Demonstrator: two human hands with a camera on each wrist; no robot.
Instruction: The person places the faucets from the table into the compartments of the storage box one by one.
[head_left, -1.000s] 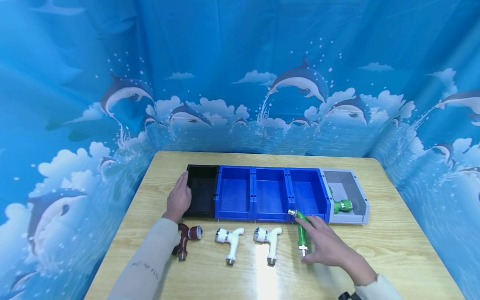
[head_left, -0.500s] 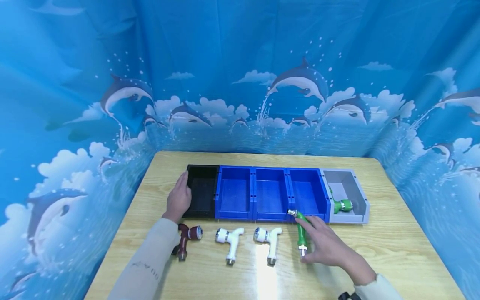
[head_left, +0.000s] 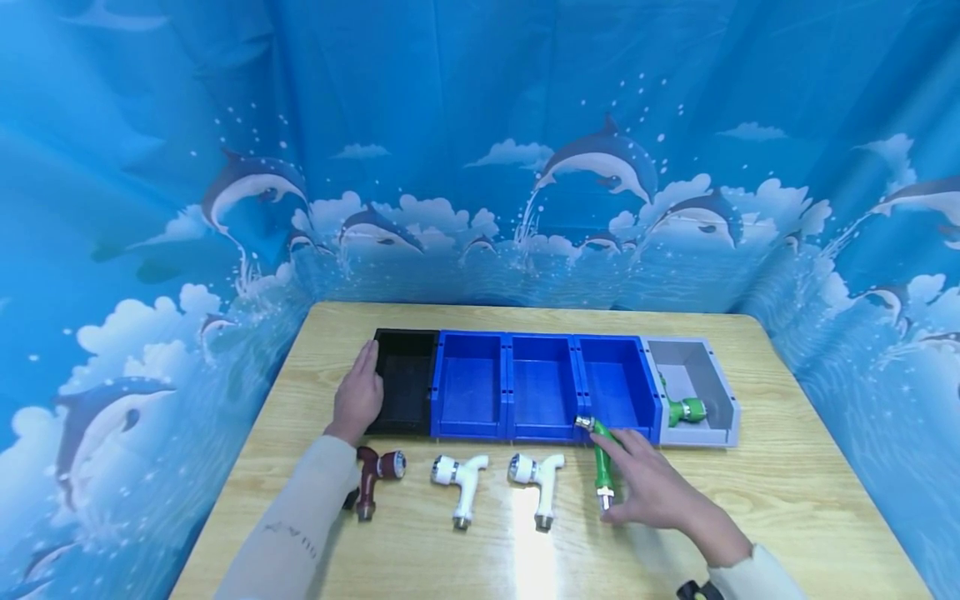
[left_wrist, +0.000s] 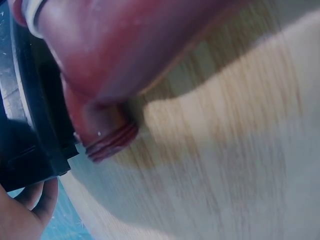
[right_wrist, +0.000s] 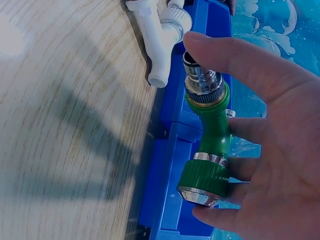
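Observation:
My right hand [head_left: 652, 483] holds a green faucet [head_left: 603, 471] in front of the third blue bin. In the right wrist view, the thumb is at its threaded metal end, and the fingers lie along the green body [right_wrist: 215, 130] and knob. My left hand [head_left: 357, 398] rests against the left side of the black bin [head_left: 405, 429], its fingers extended. Under the left forearm, partly covered, lies a maroon faucet [head_left: 367, 485]; it looms large in the left wrist view. Two white faucets [head_left: 467, 490] [head_left: 546, 490] lie between the hands, metal ends toward me.
Three blue bins [head_left: 471, 432] stand in a row between the black bin and a grey bin [head_left: 720, 437]. Inside the grey bin lies another green faucet [head_left: 684, 412]. The wooden table [head_left: 810, 500] ends at a blue dolphin-print curtain [head_left: 480, 167] behind and at both sides.

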